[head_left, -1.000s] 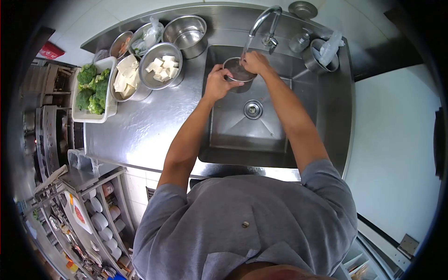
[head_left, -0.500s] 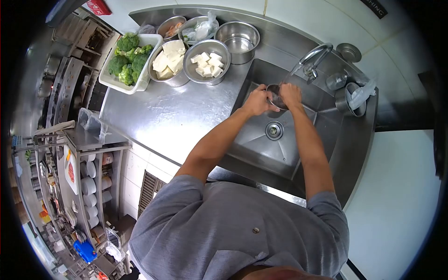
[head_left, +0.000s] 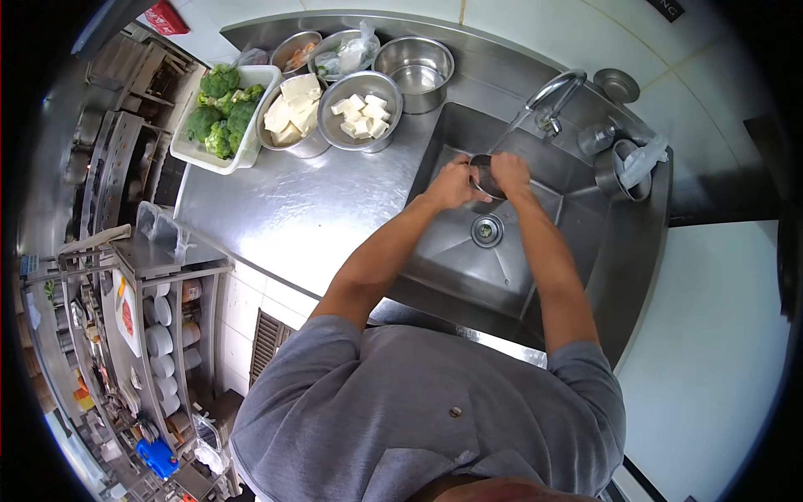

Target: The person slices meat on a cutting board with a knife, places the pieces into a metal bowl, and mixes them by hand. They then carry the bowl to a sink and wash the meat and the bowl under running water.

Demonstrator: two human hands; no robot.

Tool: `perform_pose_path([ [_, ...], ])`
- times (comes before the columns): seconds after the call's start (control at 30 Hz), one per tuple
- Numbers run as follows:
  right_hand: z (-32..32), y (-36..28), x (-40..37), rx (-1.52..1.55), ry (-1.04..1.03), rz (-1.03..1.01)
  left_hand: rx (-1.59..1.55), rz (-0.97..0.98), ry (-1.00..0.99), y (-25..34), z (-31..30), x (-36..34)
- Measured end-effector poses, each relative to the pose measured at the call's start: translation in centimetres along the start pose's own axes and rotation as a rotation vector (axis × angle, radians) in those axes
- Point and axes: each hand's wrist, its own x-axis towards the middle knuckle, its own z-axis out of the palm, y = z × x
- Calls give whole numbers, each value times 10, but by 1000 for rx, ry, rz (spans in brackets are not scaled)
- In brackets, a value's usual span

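Over the steel sink (head_left: 435, 259), my left hand (head_left: 452, 184) grips the left side of a small dark round bowl (head_left: 485, 177). My right hand (head_left: 508, 173) is closed at the bowl's right edge, its fingertips partly hidden at the opening. Water runs from the curved faucet (head_left: 554, 90) towards the bowl. Below the hands is the drain (head_left: 487, 231), with small green bits in it. What lies inside the bowl cannot be made out.
Left of the sink on the steel counter (head_left: 276, 209) stand a white tub of broccoli (head_left: 219, 138), two bowls of white blocks (head_left: 360, 117) and an empty steel pot (head_left: 414, 71). A small pot with plastic (head_left: 640, 167) sits at the sink's right rim.
The whole view has shifted slightly. Both hands are still at the bowl under the water, and the bowl looks turned a little, with less of its inside showing.
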Motion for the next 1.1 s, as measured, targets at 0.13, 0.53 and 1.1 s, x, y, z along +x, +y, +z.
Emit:
perform_pose_path([
  [0.13, -1, 3, -3, -61, 28, -51, 82, 64, 72, -1, -1, 1],
  [0.53, 4, 23, 6, 187, -8, -171, -7, 57, 46, -22, -12, -10],
  [1.1, 2, -7, 9, 728, -236, -228, -289, 160, 222, -18, 4, 1],
])
